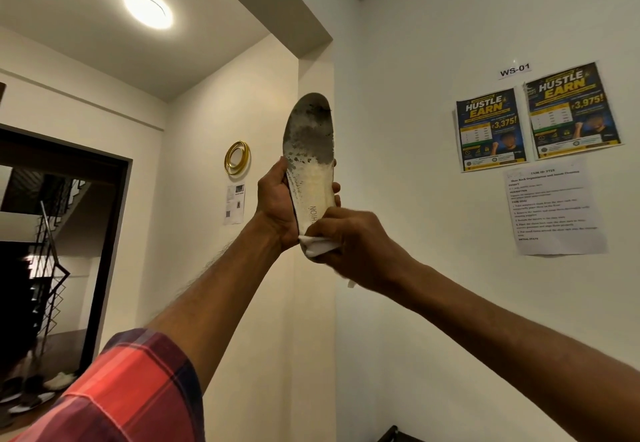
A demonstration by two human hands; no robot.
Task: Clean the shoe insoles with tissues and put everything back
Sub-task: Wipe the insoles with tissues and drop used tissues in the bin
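A person holds a shoe insole (310,150) upright at arm's length, both arms raised in front of a wall corner (334,303) whose vertical edge runs straight down behind the hands. Plain wall opens to the right of the right hand (349,237), as far as two posters (490,129), a "WS-01" label (515,69) above them and a printed sheet (554,206) below, all well apart from the hands. To the left of the left hand (277,202) hangs a gold ring (237,158), near but clear of it; farther left a dark doorway (62,233) shows a stair railing (48,251), with shoes (59,381) on the floor far below. A ceiling light (148,9) glows high above and to the left.

The left hand grips the insole round its middle, thumb on one edge and fingertips curling over the other. The right hand clutches a crumpled white tissue (317,245) and presses it against the heel end, touching the left hand's wrist side. The insole's toe half, above both hands, is blotched dark grey; the lower half is pale cream with part of a printed word showing. A red plaid sleeve (131,389) covers the left upper arm
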